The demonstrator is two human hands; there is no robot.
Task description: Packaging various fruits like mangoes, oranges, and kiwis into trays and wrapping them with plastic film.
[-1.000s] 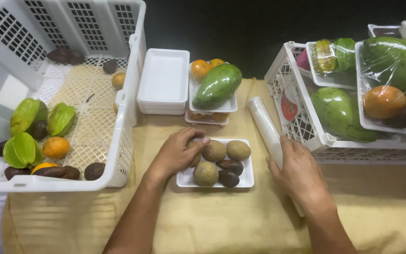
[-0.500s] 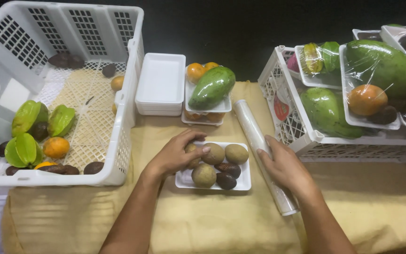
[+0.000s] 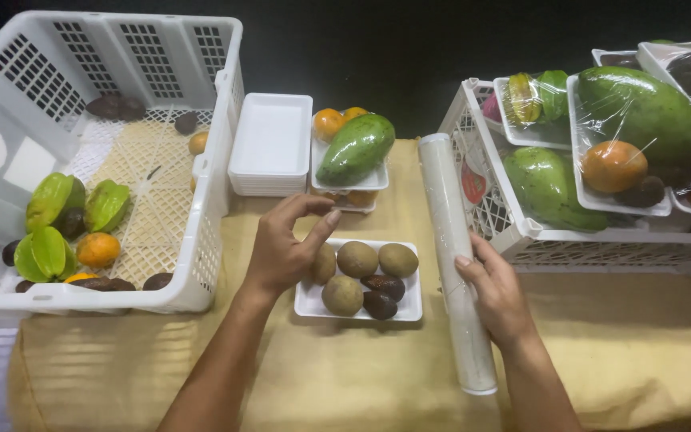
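Left hand [image 3: 281, 252] fingers half-curled and holding nothing, at the fruit tray [image 3: 359, 282] edge mid-desk. Right hand [image 3: 496, 294] rests on the wrap roll [image 3: 455, 256] beside the tray, fingers loosely around it.

You are standing at a fruit packing spot: white baskets [image 3: 209, 240] are holding loose fruit, wrapped fruit trays [image 3: 625, 200] are piling up, cling wrap roll [image 3: 453, 240] is lying on the desk [image 3: 345, 376].
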